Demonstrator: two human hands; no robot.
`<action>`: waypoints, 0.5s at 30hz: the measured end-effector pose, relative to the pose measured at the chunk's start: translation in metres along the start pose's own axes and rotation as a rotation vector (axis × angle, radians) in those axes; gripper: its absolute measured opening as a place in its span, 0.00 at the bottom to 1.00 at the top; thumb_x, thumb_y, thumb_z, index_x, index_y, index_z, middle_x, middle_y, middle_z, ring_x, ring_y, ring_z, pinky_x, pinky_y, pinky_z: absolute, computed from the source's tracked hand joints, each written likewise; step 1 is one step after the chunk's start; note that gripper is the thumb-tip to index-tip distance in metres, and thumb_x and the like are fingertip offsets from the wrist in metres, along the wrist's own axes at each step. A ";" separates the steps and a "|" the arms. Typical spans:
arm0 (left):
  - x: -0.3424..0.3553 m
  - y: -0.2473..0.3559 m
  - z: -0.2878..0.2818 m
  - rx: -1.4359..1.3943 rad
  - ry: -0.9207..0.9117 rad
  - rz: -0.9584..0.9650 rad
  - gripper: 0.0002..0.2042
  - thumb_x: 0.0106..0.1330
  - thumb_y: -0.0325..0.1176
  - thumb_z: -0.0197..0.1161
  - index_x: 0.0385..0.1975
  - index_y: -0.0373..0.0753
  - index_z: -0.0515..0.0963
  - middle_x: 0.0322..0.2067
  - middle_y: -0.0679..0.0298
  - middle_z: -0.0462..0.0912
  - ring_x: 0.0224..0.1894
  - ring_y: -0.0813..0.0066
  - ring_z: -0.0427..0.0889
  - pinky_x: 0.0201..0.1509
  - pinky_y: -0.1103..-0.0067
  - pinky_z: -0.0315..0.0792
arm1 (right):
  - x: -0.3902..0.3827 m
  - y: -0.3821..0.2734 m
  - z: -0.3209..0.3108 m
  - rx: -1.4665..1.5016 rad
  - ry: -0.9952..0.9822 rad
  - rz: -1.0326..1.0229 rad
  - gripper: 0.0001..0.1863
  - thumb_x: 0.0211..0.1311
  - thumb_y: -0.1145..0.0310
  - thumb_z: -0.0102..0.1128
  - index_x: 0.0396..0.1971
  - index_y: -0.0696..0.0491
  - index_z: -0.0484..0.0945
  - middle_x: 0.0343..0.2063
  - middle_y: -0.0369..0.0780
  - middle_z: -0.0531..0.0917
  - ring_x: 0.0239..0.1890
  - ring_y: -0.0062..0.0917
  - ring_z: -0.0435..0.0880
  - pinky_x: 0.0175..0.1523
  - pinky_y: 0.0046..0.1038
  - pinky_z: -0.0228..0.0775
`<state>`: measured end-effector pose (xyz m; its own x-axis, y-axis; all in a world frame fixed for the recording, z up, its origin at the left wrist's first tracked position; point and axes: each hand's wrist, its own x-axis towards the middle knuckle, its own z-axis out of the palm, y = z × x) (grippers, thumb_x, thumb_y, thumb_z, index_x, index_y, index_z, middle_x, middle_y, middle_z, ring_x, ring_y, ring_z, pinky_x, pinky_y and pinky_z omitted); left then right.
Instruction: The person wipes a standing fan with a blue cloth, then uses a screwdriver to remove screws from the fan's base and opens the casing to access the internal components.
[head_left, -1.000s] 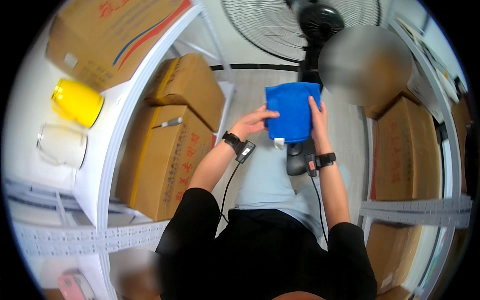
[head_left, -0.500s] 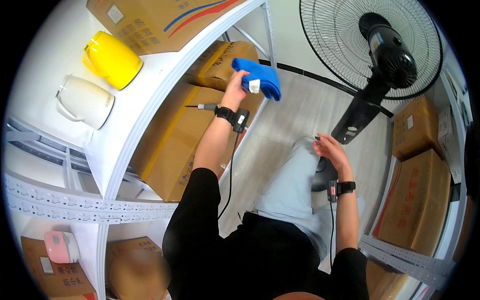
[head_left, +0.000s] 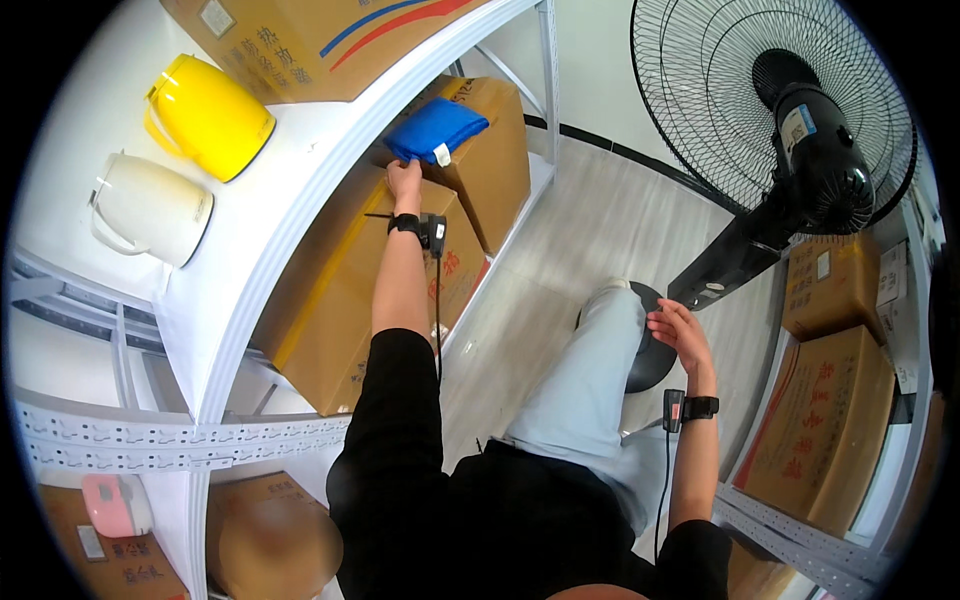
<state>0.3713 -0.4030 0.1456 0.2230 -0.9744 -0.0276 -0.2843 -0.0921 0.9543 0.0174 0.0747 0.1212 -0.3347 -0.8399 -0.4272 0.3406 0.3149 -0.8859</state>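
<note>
My left hand (head_left: 405, 180) reaches up under the white shelf and touches the near edge of a folded blue cloth (head_left: 436, 129). The cloth lies on top of a brown cardboard box (head_left: 495, 165) on the lower shelf level. Whether the fingers still grip the cloth is not visible. My right hand (head_left: 680, 334) hangs open beside my knee, holding nothing, close to the black base of a standing fan (head_left: 790, 130). Both wrists carry black bands with cables.
A yellow kettle (head_left: 208, 115) and a white kettle (head_left: 150, 208) stand on the white shelf (head_left: 290, 200). Large cardboard boxes (head_left: 340, 300) fill the level below. More boxes (head_left: 830, 420) sit on a rack at the right. A pink item (head_left: 115, 503) lies lower left.
My left hand carried the blue cloth from in front of me up to the box on the shelf. My right hand let go of it and dropped to my knee.
</note>
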 end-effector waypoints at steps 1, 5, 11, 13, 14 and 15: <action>-0.005 -0.011 -0.007 0.305 0.073 0.180 0.20 0.57 0.38 0.62 0.48 0.35 0.75 0.47 0.50 0.76 0.53 0.55 0.73 0.57 0.62 0.66 | 0.000 0.000 0.002 0.016 -0.010 -0.009 0.19 0.67 0.60 0.53 0.53 0.54 0.71 0.41 0.40 0.81 0.39 0.22 0.81 0.44 0.23 0.75; -0.023 -0.051 -0.035 1.015 -0.128 0.511 0.18 0.55 0.43 0.58 0.39 0.37 0.81 0.45 0.46 0.79 0.52 0.50 0.74 0.54 0.62 0.69 | -0.007 -0.006 0.008 0.030 -0.006 -0.017 0.19 0.68 0.60 0.53 0.52 0.54 0.72 0.40 0.39 0.81 0.39 0.20 0.81 0.44 0.20 0.74; -0.059 -0.055 -0.040 1.021 -0.109 0.428 0.21 0.56 0.48 0.59 0.31 0.33 0.83 0.35 0.44 0.82 0.40 0.46 0.81 0.45 0.59 0.73 | -0.022 -0.010 0.006 0.035 0.030 -0.042 0.18 0.67 0.58 0.54 0.50 0.53 0.73 0.38 0.36 0.82 0.38 0.16 0.81 0.42 0.19 0.73; -0.068 -0.040 -0.044 0.992 -0.124 0.363 0.18 0.55 0.45 0.61 0.30 0.32 0.83 0.36 0.43 0.81 0.42 0.46 0.80 0.45 0.61 0.74 | -0.029 -0.012 0.006 0.048 0.022 -0.069 0.17 0.67 0.59 0.53 0.49 0.54 0.73 0.38 0.35 0.82 0.37 0.15 0.81 0.42 0.18 0.73; -0.075 -0.035 -0.039 0.999 -0.091 0.404 0.17 0.54 0.43 0.62 0.29 0.32 0.83 0.35 0.44 0.82 0.40 0.46 0.81 0.45 0.62 0.74 | -0.032 -0.012 0.001 0.058 0.031 -0.071 0.17 0.67 0.60 0.53 0.49 0.54 0.73 0.38 0.35 0.82 0.37 0.14 0.81 0.42 0.18 0.72; -0.082 -0.028 -0.039 1.006 -0.051 0.443 0.16 0.53 0.42 0.63 0.28 0.32 0.83 0.33 0.45 0.82 0.39 0.47 0.81 0.44 0.63 0.74 | -0.033 -0.012 -0.001 0.070 0.032 -0.074 0.17 0.67 0.60 0.53 0.49 0.54 0.73 0.38 0.36 0.82 0.37 0.14 0.81 0.42 0.18 0.72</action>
<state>0.3973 -0.3125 0.1324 -0.1183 -0.9676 0.2230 -0.9649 0.1651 0.2043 0.0233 0.0992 0.1463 -0.3883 -0.8450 -0.3676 0.3746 0.2198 -0.9008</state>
